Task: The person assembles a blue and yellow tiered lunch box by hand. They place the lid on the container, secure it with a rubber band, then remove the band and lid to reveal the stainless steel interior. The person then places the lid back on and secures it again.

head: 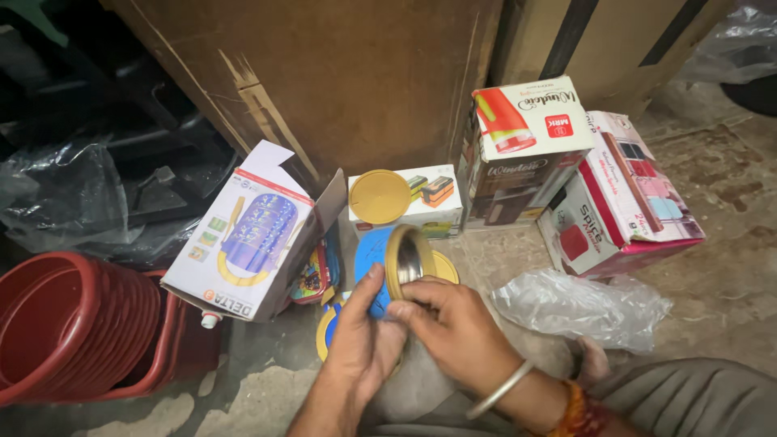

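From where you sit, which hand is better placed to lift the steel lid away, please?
Probably the right hand: its fingers already pinch the rim of the lid. The left hand grips the blue container beneath, steadying it.

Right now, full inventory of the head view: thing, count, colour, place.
round steel container: 1, steel with yellow rim, centre, held tilted
blue container: 1, blue, behind the left hand's fingers
yellow lid: 1, yellow, leaning on the small white box
small white box: 1, white, centre back
open white box: 1, white with blue picture, left of centre, flap open
red-and-white box: 1, right of centre, upright
pink-and-white boxes: 2 stacked, right, lying on floor
clear plastic bag: 1, crumpled, floor at right
red tubs: stack, count unclear, far left
large cardboard carton: 1, brown, back
left hand: on the blue container
right hand: holding the steel container, bangle on wrist
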